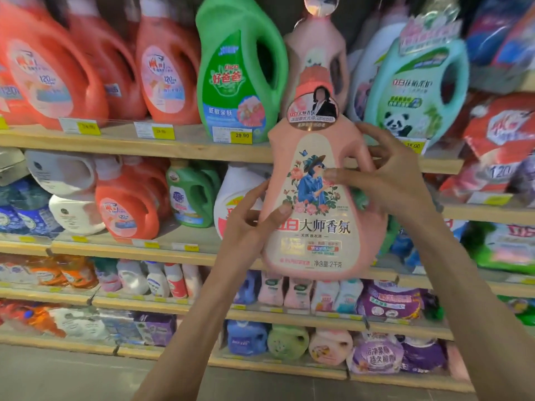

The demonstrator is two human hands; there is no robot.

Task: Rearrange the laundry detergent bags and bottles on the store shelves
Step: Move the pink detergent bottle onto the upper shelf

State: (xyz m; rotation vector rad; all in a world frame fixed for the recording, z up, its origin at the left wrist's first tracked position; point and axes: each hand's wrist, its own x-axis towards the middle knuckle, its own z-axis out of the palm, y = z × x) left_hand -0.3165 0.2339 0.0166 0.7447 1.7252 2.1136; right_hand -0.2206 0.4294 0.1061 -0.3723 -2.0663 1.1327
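I hold a pink detergent bottle (321, 241) with a cream floral label upright in front of the shelves. My left hand (252, 224) grips its lower left side, thumb on the label. My right hand (385, 175) holds its upper right side, with the thumb lying across the picture on the label. A matching pink bottle (315, 53) stands on the top shelf (179, 146) right behind it, between a green bottle (237, 73) and a teal panda bottle (417, 91).
Red-orange bottles (170, 68) fill the top shelf's left side. Red bags (500, 140) lean at the far right. Lower shelves hold white, orange and green bottles (194, 192) and purple bags (390, 302). The dark floor (72, 377) lies below.
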